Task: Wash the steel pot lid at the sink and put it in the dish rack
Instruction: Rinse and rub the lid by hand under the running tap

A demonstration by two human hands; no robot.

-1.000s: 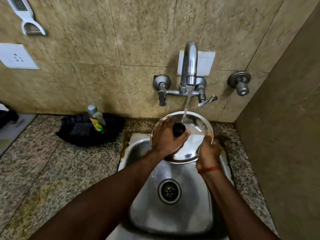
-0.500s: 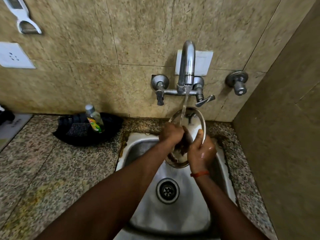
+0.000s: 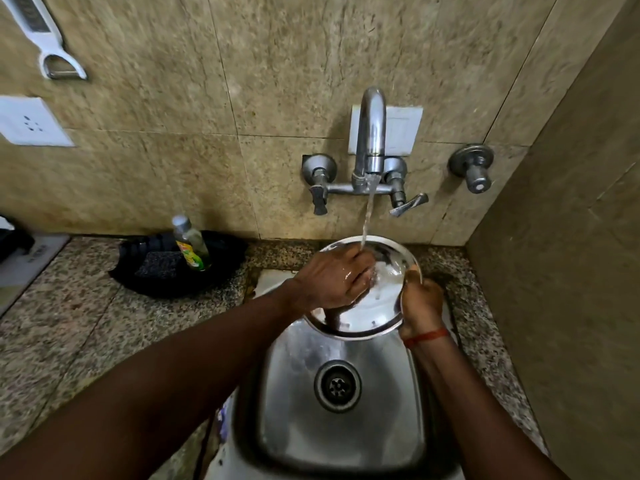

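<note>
The lid point(image 3: 367, 317) has swung round from its steep tilt of half a second ago and now faces up again, broad and nearly flat, over the back of the sink point(image 3: 343, 431). The left hand point(image 3: 334, 282) has come on top of it, palm down, fingers curled together and pressed onto the wet steel, right where the water lands. The stream point(image 3: 367, 216) falls from the tap point(image 3: 372, 133) and strikes the lid's far edge just beside those knuckles. The right hand point(image 3: 420, 304) grips the lid's right rim, fingers closed around the edge, thumb up against it; a red thread point(image 3: 427, 337) circles that wrist. The drain point(image 3: 337, 386) sits open below, nearer the body, with nothing over it. On the counter point(image 3: 69, 327) to the left, a black tray point(image 3: 180, 268) holds a scrub pad point(image 3: 157, 263) and a soap bottle point(image 3: 192, 247), standing tilted, well apart from the washing. A peeler point(image 3: 52, 50) hangs on the wall, top left.
</note>
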